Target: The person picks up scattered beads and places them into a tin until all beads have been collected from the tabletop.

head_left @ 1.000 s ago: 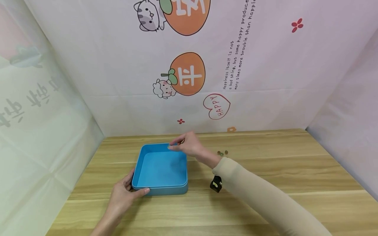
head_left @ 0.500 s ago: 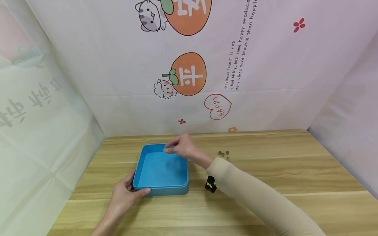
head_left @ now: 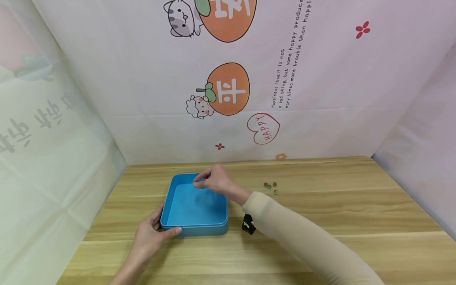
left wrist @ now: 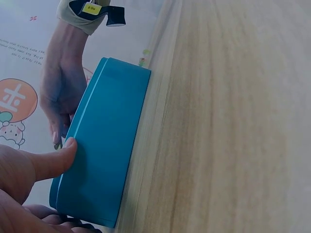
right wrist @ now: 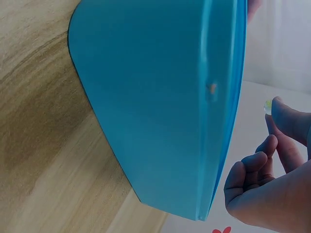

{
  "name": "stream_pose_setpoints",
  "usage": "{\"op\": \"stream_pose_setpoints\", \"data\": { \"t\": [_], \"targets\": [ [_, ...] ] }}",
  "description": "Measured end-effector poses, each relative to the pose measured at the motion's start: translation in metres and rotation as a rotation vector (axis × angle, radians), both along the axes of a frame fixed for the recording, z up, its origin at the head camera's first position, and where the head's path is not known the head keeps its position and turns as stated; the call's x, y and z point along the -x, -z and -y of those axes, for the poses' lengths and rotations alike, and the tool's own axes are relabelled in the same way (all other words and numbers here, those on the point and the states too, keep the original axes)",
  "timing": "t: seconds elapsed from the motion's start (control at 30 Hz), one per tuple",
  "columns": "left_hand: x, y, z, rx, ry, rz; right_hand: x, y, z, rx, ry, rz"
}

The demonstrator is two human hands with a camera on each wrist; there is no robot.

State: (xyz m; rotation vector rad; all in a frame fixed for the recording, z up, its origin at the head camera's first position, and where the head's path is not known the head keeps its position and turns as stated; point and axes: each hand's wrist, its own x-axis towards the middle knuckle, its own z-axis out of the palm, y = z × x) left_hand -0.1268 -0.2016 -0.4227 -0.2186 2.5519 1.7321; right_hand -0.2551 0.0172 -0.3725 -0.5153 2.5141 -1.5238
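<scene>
A square blue plastic box [head_left: 203,230], open at the top, sits on the wooden table. My left hand [head_left: 147,237] grips its near left corner, thumb on the front wall and fingers along the left side. Over the box's far part, my right hand [head_left: 218,180] pinches a small clear glass marble [right wrist: 267,106] between thumb and forefinger, as the right wrist view shows. Its other fingers are curled in. Just past the box's rim, the left wrist view shows the same fingertips. Inside the box, the visible floor is plain blue.
Several small greenish and brown marbles [head_left: 269,187] lie on the table right of the box. A printed white cloth [head_left: 313,130] hangs behind the table's back edge, with more cloth at both sides. A black wrist camera [head_left: 248,224] hangs below the right sleeve.
My right hand has moved left and slightly nearer over the box, still pinching the marble. My left hand keeps its grip on the corner, and the box stays in place.
</scene>
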Motion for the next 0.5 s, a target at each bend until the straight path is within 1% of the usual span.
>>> {"op": "stream_pose_setpoints", "data": {
  "t": [0.37, 0.5],
  "targets": [
    [-0.0013, -0.0012, -0.0001, -0.003, 0.002, 0.004, -0.0005, 0.0029, 0.0035, -0.054, 0.019, -0.004],
    [-0.0014, -0.0012, -0.0002, -0.002, 0.001, 0.005, -0.0007, 0.0026, 0.0030, -0.049, 0.024, 0.006]
  ]
}}
